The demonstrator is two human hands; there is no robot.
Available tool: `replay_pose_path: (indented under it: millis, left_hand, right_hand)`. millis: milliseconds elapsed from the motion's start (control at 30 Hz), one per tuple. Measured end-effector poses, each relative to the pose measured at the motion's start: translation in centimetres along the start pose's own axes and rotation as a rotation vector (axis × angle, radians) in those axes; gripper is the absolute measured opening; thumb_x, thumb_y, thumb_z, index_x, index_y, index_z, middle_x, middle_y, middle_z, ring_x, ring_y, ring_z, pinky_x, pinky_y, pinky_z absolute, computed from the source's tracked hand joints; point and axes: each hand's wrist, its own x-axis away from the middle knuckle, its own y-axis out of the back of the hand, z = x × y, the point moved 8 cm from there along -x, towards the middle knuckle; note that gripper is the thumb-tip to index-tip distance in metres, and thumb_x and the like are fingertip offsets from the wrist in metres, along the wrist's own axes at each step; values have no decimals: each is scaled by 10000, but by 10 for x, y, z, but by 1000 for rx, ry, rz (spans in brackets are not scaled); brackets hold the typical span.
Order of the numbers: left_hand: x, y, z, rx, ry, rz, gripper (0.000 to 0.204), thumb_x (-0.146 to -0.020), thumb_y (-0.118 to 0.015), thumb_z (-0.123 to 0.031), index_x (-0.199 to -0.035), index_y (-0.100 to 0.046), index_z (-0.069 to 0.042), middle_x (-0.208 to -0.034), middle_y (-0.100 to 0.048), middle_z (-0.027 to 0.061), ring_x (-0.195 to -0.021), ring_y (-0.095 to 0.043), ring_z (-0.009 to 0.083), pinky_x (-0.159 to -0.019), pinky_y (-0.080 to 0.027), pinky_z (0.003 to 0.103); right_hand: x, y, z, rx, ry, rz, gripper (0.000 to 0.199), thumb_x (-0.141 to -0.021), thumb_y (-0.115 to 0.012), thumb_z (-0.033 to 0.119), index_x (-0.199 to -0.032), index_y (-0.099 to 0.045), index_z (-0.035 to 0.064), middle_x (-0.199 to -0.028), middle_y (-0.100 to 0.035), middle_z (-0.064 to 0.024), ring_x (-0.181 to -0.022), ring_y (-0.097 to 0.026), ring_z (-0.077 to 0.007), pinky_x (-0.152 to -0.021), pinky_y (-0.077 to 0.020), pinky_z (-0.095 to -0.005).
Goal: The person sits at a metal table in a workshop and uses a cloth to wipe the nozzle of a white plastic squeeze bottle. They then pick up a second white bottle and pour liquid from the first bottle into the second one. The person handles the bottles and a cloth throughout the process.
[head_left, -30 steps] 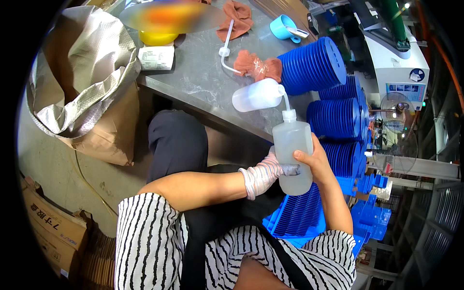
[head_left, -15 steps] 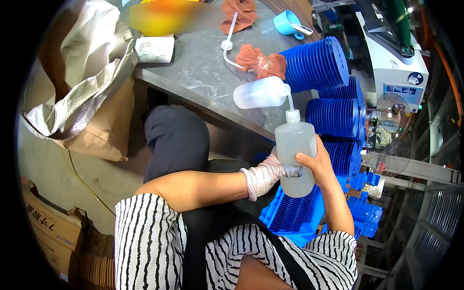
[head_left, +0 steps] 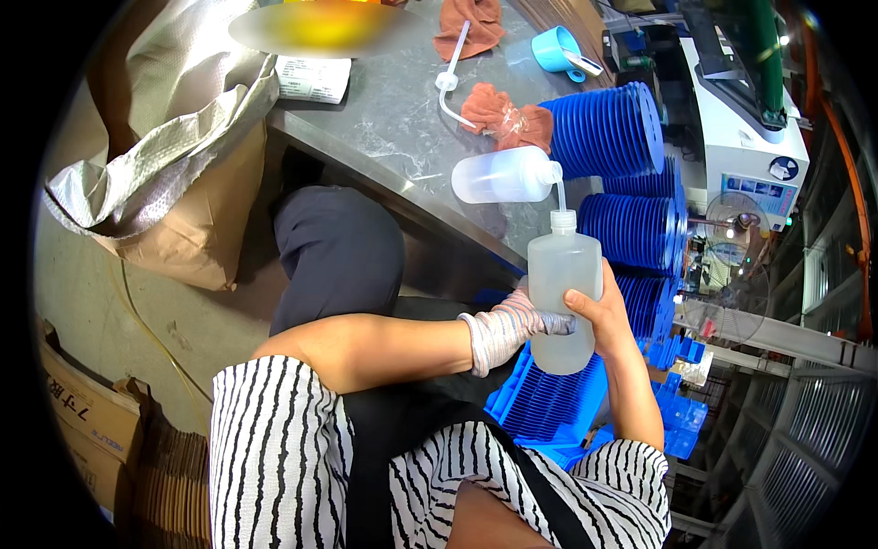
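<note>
A translucent plastic bottle with its white neck uppermost is held between my hands beyond the table edge. My bare right hand wraps its right side, thumb across the front. On its left, my left hand in a striped glove grips it low, a dark fingertip showing in front and the other fingers hidden. A second translucent bottle lies on its side at the table's edge, no hand on it. Clear liquid runs from its mouth down into the neck of the held bottle.
The grey table bears a bent tube with a cap, brown cloths, a light blue cup and stacked blue discs. A blue ribbed rack is below my hands. A large sack and cardboard boxes stand left.
The view has shifted slightly, so table things sit a little further right. Both hands keep their hold on the upright bottle, and liquid still runs into it.
</note>
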Motion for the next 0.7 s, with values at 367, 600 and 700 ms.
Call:
replay_pose_path:
  millis: [367,600,700]
  left_hand:
    - [3,-2,-4,8,55,17,807,-649,-895,-191,-1318,-448,-128,-1202,-571,30,-1098,-553,188,-920,-480,368]
    - [1,-3,-4,19,-2,-38,735,-643,-886,-172,-1267,-500,-129,-1143,-608,33,-1045,-575,174,-880,-500,350]
    - [-2,0,0,-4,-14,-23,777,-641,-893,-186,-1292,-474,-122,-1163,-595,35,-1073,-564,181,-902,-487,354]
  right_hand:
    - [0,0,1,16,10,-9,861,-694,-819,387,-1326,-400,-20,-1189,-542,-150,-1114,-536,-251,-968,-432,-383]
    - [-1,2,0,34,15,-15,871,-683,-824,412,-1320,-415,-20,-1176,-548,-152,-1112,-537,-252,-960,-437,-378]
    - [-2,1,1,47,25,-17,878,-679,-825,420,-1320,-422,-23,-1174,-553,-153,-1108,-542,-253,-958,-437,-377]
